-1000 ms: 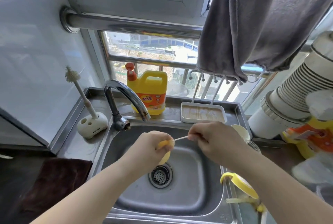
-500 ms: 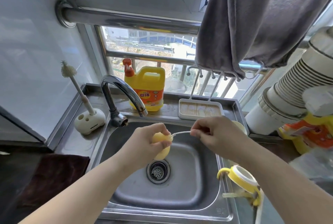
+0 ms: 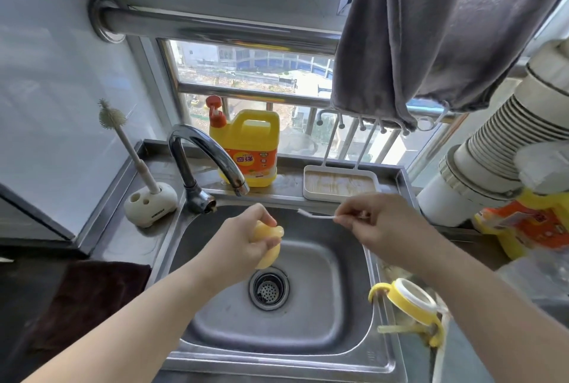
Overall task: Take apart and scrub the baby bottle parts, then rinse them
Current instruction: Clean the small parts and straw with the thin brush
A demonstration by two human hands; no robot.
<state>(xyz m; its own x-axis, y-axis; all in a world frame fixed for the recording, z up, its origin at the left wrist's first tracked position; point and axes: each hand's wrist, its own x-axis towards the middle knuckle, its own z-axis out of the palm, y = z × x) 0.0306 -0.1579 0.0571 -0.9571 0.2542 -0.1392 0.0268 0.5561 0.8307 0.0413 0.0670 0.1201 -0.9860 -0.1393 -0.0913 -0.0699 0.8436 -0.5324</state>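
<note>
My left hand [image 3: 243, 242] grips a soft yellow bottle nipple [image 3: 268, 247] above the steel sink [image 3: 326, 336]. My right hand [image 3: 378, 225] pinches a thin white straw brush [image 3: 314, 214], whose bristled tip points left and sits clear of the nipple. A yellow bottle collar with handles [image 3: 406, 305] lies on the sink's right rim.
The chrome tap [image 3: 212, 157] arches over the sink's back left. A yellow detergent jug [image 3: 249, 151] and a white tray [image 3: 340, 184] stand on the back ledge. A bottle brush in a white stand [image 3: 147, 197] is at left. A grey towel [image 3: 446, 28] hangs overhead.
My right hand has pulled the thin brush out of the nipple and moved right. The left hand keeps hold of the nipple over the sink.
</note>
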